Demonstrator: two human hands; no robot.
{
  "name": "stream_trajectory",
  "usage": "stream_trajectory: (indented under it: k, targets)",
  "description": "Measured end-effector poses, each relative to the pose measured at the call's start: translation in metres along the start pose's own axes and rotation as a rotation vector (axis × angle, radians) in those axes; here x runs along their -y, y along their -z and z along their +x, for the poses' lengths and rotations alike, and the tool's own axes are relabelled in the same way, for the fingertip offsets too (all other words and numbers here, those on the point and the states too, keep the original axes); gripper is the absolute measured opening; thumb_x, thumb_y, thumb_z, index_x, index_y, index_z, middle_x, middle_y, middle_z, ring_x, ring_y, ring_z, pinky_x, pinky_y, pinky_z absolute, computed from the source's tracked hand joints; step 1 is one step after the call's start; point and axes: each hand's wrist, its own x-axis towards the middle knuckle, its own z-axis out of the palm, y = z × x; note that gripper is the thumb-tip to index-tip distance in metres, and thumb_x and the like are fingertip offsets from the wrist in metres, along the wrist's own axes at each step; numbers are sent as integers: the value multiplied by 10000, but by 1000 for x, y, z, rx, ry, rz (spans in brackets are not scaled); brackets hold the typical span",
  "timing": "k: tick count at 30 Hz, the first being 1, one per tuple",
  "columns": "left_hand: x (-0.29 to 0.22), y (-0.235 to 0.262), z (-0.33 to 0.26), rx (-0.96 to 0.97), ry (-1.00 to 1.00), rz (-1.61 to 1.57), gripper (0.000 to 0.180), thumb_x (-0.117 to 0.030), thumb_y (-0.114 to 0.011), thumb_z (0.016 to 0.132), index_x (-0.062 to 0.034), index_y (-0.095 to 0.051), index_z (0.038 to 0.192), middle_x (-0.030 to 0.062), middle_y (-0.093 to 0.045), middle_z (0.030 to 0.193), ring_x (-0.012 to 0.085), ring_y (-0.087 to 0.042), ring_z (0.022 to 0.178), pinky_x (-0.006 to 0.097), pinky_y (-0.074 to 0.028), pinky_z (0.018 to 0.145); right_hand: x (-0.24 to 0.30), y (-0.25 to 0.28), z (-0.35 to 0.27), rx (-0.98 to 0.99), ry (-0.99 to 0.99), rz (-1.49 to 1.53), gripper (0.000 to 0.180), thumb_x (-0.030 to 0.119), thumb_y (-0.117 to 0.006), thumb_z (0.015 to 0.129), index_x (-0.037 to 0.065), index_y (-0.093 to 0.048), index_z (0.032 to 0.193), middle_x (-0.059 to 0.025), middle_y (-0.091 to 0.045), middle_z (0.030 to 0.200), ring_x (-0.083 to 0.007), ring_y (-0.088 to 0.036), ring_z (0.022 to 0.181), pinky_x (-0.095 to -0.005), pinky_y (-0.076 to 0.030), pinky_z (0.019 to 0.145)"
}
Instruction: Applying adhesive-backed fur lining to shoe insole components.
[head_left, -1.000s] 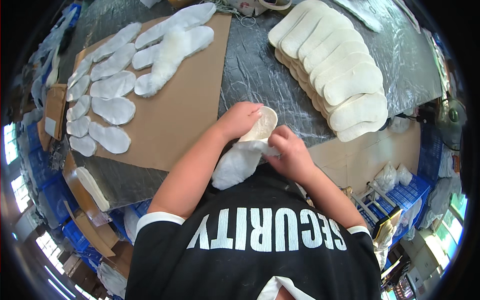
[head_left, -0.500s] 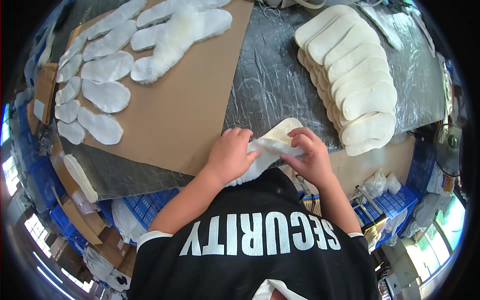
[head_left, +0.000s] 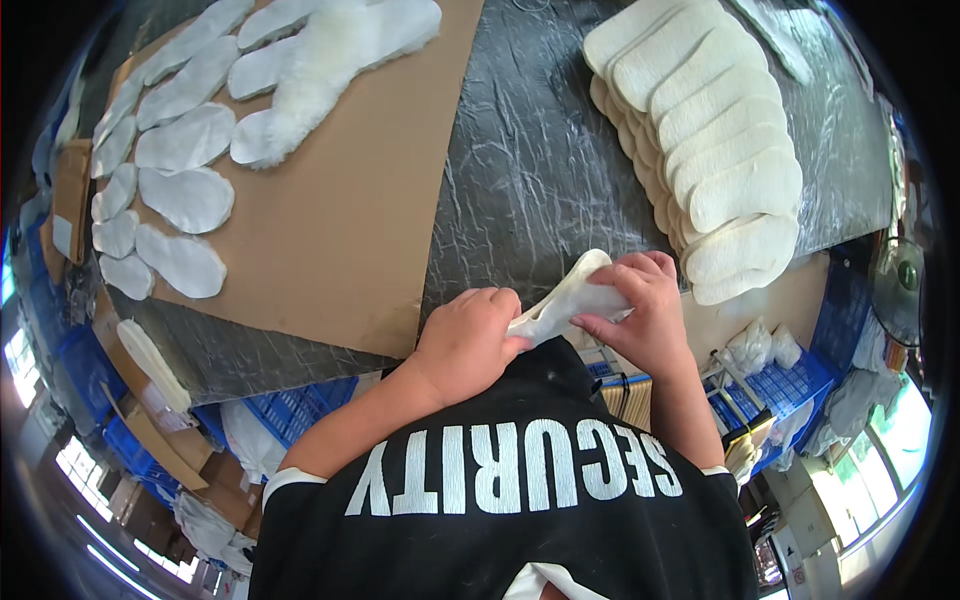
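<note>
Close to my body, at the table's near edge, a white fleece-lined insole (head_left: 572,308) is stretched between my hands. It is a white fleecy layer against a cream felt layer, whose rounded end points away from me. My left hand (head_left: 468,338) is closed on the left end, thumb pressed on the edge. My right hand (head_left: 642,303) pinches the other side, thumb below and fingers curled over the top. The curled fingers hide part of the insole, and I cannot tell how far the layers are joined.
Overlapping cream felt insoles (head_left: 735,190) are stacked at the right of the dark plastic-covered table (head_left: 530,150). On a brown cardboard sheet (head_left: 340,230) at the left lie several white fleece insoles (head_left: 187,198). Blue crates (head_left: 290,408) stand below the table edge.
My right hand has moved slightly right and folded the fleece over more of the felt. The left hand has shifted right along the edge, and the insole now looks narrower and more tilted.
</note>
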Motion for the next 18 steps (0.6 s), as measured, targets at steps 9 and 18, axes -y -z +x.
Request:
stream_trajectory:
  k: [9,18]
  targets:
    - [2,-10,7,-59,-152,22,259,-223,-711,820,-20,-651,969,109,-623,840,311,-624,847,414,-502,735,-9,-2,-13,93,-56,207,303,-11,-715,560,93,-499,746,12,-709,949,-208,-592,875,-373,-358,842]
    - [0,-25,13,-41,-111,-173,183,-172,-666,840,-20,-661,942,154,-634,841,355,-626,749,429,-500,677,-20,-3,-19,54,0,255,324,-34,-696,582,95,-454,755,-30,-723,1004,-215,-620,855,-368,-356,859]
